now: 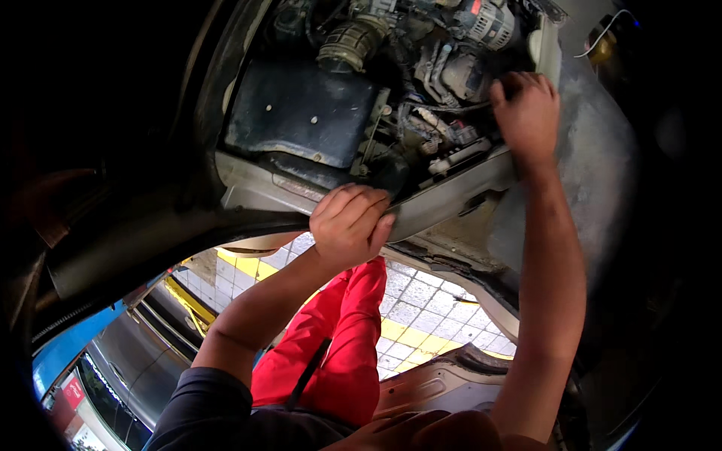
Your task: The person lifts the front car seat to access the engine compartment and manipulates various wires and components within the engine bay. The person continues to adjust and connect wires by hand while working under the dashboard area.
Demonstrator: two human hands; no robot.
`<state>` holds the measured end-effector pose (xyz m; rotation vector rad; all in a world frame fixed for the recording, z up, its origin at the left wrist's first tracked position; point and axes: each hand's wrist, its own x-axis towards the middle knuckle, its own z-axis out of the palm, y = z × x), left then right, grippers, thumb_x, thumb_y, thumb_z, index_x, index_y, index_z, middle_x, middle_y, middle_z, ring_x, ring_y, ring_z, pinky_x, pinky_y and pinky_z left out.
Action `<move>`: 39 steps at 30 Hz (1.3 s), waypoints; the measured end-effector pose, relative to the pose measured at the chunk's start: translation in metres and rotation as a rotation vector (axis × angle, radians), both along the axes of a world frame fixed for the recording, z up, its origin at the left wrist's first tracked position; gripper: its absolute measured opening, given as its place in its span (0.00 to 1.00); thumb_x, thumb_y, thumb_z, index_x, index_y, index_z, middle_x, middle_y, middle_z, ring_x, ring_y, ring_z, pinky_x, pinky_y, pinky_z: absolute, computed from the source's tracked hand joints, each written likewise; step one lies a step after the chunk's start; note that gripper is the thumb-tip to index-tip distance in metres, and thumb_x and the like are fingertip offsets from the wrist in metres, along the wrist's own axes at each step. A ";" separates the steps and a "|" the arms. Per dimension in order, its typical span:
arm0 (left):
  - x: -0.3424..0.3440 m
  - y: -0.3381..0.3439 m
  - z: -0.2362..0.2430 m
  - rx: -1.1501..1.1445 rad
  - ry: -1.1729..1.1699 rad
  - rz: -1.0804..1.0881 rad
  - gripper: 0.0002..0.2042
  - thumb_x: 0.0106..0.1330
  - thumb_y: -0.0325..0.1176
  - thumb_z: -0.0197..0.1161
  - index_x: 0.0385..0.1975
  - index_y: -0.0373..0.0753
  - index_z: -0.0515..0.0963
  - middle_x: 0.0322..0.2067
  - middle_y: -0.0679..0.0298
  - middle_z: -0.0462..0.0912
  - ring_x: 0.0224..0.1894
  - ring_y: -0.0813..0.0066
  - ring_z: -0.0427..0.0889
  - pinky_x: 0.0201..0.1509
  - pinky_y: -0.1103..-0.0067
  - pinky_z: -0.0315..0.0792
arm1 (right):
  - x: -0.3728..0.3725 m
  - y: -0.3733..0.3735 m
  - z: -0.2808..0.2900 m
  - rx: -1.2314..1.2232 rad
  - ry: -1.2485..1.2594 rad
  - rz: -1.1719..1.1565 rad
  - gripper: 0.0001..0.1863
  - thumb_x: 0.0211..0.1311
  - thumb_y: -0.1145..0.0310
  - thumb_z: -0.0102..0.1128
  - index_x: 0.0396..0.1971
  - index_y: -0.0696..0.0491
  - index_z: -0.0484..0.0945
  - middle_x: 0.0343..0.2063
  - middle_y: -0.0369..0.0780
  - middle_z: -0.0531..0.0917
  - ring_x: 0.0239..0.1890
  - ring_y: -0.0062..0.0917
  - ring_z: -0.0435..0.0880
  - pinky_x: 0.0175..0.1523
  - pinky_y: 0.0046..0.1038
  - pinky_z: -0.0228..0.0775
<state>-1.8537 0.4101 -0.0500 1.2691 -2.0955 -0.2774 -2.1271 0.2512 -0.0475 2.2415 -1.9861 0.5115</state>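
I stand over an open engine bay. My left hand (350, 225) is wrapped over the pale metal body rail (436, 207) at its near edge, fingers together and thumb to the right. Just beyond it lies a black plastic box (301, 113), joined to a ribbed air intake hose (352, 43). At the right side of the bay is my right hand (526, 116). Its fingers curl down beside the engine parts, and their tips are hidden, so I cannot make out what they hold. Left of it run wires and dusty connectors (459, 135).
An alternator (489, 26) sits at the far side of the bay. A grey fender panel (594, 150) lies to the right. Below are tiled floor (410, 297) with yellow stripes and a loose body panel (444, 383). A dark car (139, 349) stands at lower left.
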 end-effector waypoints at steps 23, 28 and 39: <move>-0.010 -0.012 0.026 0.214 -0.214 -0.075 0.09 0.54 0.33 0.62 0.34 0.40 0.82 0.42 0.62 0.84 0.48 0.61 0.81 0.57 0.62 0.72 | -0.006 -0.008 0.016 0.155 -0.126 0.020 0.11 0.53 0.64 0.59 0.26 0.57 0.85 0.34 0.42 0.85 0.53 0.33 0.76 0.72 0.45 0.51; -0.014 -0.017 0.032 0.182 -0.234 -0.049 0.09 0.51 0.32 0.62 0.32 0.40 0.82 0.42 0.64 0.84 0.48 0.63 0.81 0.57 0.65 0.71 | -0.007 -0.011 0.022 0.148 -0.139 0.033 0.11 0.54 0.64 0.59 0.27 0.56 0.84 0.35 0.42 0.84 0.53 0.33 0.75 0.73 0.45 0.50; -0.007 -0.014 0.035 0.167 -0.201 -0.036 0.09 0.51 0.32 0.65 0.33 0.42 0.82 0.43 0.66 0.83 0.48 0.67 0.80 0.56 0.67 0.72 | 0.002 -0.011 0.032 0.207 -0.039 0.021 0.09 0.55 0.64 0.61 0.26 0.53 0.83 0.36 0.40 0.83 0.54 0.34 0.75 0.73 0.45 0.50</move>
